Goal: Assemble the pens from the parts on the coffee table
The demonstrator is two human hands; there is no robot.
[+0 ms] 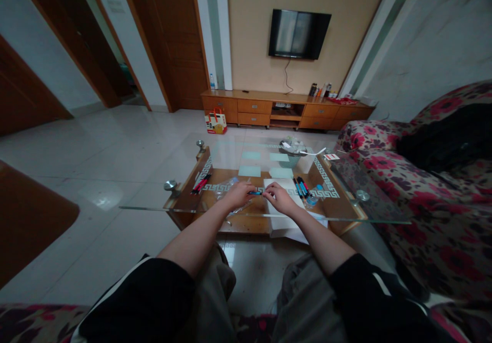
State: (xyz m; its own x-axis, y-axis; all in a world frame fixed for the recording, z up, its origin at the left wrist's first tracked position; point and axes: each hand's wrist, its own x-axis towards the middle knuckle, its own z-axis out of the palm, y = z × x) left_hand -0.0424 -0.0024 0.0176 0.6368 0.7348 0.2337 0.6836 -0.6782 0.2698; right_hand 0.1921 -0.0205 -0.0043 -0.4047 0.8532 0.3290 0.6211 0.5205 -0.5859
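Over the near part of the glass table [246, 150], my left hand [240, 194] is closed around one end of a blue pen [255, 193]. My right hand [278, 198] pinches at the pen's other end, thumb and fingertips together; whether it grips a separate small part cannot be made out. Right of my right hand lies a group of blue, black and red pens [303, 186]. Several red and dark pens [200, 184] rest farther left. A crumpled clear plastic bag [225, 186] is by my left hand, and white paper [282, 222] shows below my right.
A waste basket [292, 150] stands by the table's far right part. The flowered sofa [415, 174] is on the right. A low wooden cabinet [253, 108] lines the far wall, with a gift bag [216, 122] before it and a television [300, 34] above.
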